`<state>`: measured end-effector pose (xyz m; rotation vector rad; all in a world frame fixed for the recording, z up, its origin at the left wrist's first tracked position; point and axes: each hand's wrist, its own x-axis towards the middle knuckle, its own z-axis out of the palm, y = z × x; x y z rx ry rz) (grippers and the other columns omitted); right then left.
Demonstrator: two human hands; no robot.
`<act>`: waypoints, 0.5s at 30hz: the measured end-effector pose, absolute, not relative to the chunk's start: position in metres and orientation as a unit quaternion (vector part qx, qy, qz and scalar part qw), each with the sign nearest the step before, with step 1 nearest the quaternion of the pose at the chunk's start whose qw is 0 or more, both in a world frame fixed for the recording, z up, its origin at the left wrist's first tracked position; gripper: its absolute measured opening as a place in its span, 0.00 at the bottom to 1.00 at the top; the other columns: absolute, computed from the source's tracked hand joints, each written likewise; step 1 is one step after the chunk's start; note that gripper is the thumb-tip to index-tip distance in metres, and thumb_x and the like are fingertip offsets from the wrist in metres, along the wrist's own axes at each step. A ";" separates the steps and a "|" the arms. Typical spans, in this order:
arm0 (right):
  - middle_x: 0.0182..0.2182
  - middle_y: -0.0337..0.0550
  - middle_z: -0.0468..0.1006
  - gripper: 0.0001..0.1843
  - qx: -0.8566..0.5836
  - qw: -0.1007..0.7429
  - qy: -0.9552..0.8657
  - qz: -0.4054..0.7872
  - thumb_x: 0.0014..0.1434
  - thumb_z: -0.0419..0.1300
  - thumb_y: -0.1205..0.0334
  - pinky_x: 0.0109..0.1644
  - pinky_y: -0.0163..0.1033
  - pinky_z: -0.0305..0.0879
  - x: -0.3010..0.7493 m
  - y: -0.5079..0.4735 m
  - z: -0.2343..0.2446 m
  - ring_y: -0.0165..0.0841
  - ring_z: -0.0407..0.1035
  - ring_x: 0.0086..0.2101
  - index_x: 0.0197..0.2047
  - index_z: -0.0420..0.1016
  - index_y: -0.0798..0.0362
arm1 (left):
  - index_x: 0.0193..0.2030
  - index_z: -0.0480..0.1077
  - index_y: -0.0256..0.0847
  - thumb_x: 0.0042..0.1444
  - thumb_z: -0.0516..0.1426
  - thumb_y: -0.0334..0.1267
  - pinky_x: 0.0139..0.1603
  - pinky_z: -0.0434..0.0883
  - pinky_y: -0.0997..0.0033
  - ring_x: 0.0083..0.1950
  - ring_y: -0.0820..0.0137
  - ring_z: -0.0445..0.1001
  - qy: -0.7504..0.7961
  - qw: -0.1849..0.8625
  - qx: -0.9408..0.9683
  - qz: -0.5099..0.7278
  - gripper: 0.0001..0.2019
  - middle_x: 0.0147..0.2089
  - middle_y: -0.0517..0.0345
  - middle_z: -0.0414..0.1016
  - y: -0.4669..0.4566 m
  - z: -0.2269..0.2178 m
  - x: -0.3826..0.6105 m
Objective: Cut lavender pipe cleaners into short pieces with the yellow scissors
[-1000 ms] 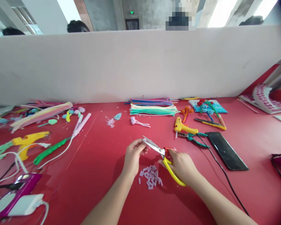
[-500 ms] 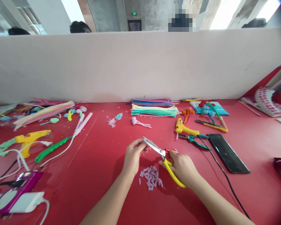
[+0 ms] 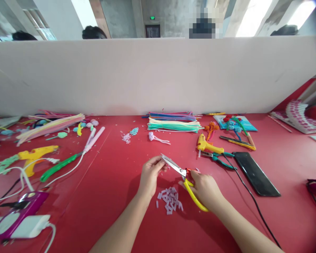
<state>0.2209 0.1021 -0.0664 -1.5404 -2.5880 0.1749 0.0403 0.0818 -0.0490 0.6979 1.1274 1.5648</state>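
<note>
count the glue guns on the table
2. One yellow glue gun is at far left, near the green tool; another yellow glue gun is at right, by the pliers. Clutter might hide more.

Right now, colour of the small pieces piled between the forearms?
Pale purple pieces; head view shows best.

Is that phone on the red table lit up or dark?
Dark: the phone, lying flat to the right of the scissors, shows a black face with nothing lit.
</note>
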 end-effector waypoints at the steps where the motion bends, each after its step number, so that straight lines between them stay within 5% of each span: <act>1: 0.18 0.40 0.70 0.20 -0.509 0.064 -0.856 0.057 0.51 0.43 0.43 0.21 0.33 0.39 0.221 0.102 -0.067 0.30 0.64 0.18 0.25 0.59 0.52 | 0.30 0.69 0.34 0.44 0.56 0.34 0.28 0.63 0.78 0.26 0.76 0.65 0.470 0.520 0.289 0.652 0.06 0.24 0.58 0.68 0.082 -0.049 0.040; 15: 0.19 0.41 0.72 0.21 -0.521 0.061 -0.848 0.083 0.51 0.43 0.43 0.21 0.33 0.41 0.220 0.102 -0.062 0.29 0.64 0.19 0.25 0.62 0.53 | 0.30 0.69 0.33 0.43 0.56 0.35 0.27 0.63 0.77 0.26 0.76 0.65 0.474 0.515 0.302 0.648 0.08 0.25 0.57 0.67 0.082 -0.048 0.039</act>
